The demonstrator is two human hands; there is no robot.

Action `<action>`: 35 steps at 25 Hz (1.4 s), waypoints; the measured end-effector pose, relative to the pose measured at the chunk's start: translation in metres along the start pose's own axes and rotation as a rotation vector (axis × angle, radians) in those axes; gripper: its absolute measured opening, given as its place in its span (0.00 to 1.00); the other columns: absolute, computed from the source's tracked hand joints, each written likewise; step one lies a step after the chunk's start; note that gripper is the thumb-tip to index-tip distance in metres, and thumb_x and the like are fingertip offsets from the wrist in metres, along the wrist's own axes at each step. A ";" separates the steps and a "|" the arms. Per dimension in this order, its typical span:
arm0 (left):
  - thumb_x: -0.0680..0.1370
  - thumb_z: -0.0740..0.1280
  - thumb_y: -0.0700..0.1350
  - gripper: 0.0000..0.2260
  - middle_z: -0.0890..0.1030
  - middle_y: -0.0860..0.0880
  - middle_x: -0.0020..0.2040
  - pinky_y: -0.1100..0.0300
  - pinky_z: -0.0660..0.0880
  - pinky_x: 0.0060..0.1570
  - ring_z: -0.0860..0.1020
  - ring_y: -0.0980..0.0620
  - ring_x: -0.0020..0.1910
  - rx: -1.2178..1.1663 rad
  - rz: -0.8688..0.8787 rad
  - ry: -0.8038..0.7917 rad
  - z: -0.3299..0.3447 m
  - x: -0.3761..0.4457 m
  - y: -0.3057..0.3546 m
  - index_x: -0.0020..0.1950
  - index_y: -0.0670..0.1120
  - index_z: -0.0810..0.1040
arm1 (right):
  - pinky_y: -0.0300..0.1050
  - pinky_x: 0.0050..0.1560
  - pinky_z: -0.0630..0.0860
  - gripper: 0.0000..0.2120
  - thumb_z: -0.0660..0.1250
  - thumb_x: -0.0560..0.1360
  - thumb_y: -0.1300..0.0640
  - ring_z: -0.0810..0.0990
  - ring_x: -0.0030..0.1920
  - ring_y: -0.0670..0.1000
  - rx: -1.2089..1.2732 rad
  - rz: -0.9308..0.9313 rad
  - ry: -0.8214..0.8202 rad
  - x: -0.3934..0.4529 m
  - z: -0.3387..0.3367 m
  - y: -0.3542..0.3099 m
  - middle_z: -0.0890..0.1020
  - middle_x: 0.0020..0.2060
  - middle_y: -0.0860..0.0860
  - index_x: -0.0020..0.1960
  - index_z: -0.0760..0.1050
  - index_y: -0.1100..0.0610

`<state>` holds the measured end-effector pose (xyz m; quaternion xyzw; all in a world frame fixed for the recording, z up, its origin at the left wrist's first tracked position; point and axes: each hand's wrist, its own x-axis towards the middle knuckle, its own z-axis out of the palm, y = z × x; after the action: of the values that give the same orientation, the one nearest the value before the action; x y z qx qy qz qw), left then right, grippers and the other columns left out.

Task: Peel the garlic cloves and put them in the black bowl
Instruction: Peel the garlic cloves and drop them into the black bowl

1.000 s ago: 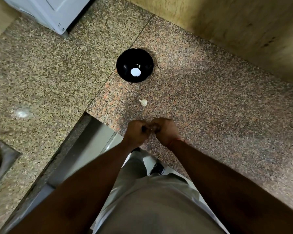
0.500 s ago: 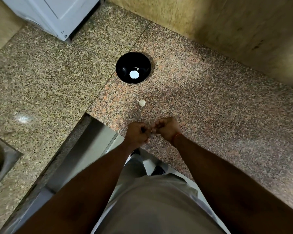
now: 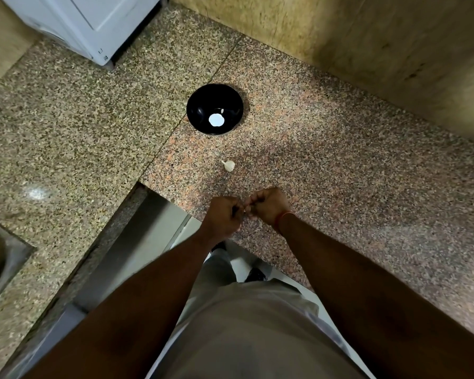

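The clove we work on is all but hidden between our clenched left hand [image 3: 222,216] and right hand [image 3: 268,205], both pinching it at lower centre. The black bowl [image 3: 214,109] lies straight up-frame, the right grip slightly nearer; a spare garlic piece [image 3: 229,165] sits between on the surface [image 3: 353,165].

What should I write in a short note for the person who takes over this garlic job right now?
Left hand and right hand: both curled, fingertips together near the counter edge, pinching something too small to identify, probably a clove.
Black bowl: on the granite counter, farther back, with one small pale piece inside, perhaps a peeled clove.
Garlic piece: lying loose between bowl and hands.
Left: finish peeling, drop it in the bowl, then the loose piece.
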<state>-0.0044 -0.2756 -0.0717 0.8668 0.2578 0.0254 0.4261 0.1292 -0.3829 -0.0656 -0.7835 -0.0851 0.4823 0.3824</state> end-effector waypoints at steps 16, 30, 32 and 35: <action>0.75 0.69 0.36 0.08 0.79 0.48 0.32 0.67 0.62 0.32 0.72 0.53 0.29 0.086 0.042 0.112 0.012 0.003 0.000 0.36 0.44 0.80 | 0.41 0.32 0.79 0.12 0.71 0.72 0.77 0.83 0.30 0.49 0.163 0.026 -0.011 -0.002 0.000 -0.002 0.84 0.32 0.56 0.38 0.83 0.62; 0.81 0.68 0.38 0.07 0.83 0.46 0.35 0.64 0.73 0.24 0.81 0.54 0.24 -0.264 -0.178 0.075 0.010 -0.006 0.005 0.42 0.41 0.80 | 0.51 0.42 0.85 0.06 0.74 0.73 0.72 0.85 0.39 0.55 0.296 0.033 -0.031 0.000 -0.003 0.002 0.86 0.40 0.60 0.48 0.83 0.64; 0.81 0.67 0.38 0.08 0.84 0.44 0.36 0.61 0.74 0.22 0.83 0.47 0.25 -0.335 -0.257 0.076 0.011 -0.007 0.008 0.43 0.41 0.80 | 0.47 0.38 0.83 0.06 0.73 0.74 0.72 0.85 0.38 0.54 0.345 0.037 -0.012 -0.002 -0.001 0.002 0.86 0.39 0.58 0.48 0.83 0.64; 0.82 0.66 0.38 0.08 0.84 0.42 0.37 0.62 0.73 0.21 0.83 0.47 0.26 -0.362 -0.288 0.067 0.011 -0.007 0.014 0.44 0.39 0.80 | 0.44 0.38 0.83 0.06 0.72 0.75 0.73 0.85 0.38 0.54 0.366 0.031 -0.024 -0.006 -0.002 0.003 0.86 0.39 0.58 0.48 0.84 0.65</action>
<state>-0.0016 -0.2944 -0.0667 0.7291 0.3839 0.0389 0.5652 0.1269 -0.3893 -0.0627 -0.6963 0.0117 0.5047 0.5102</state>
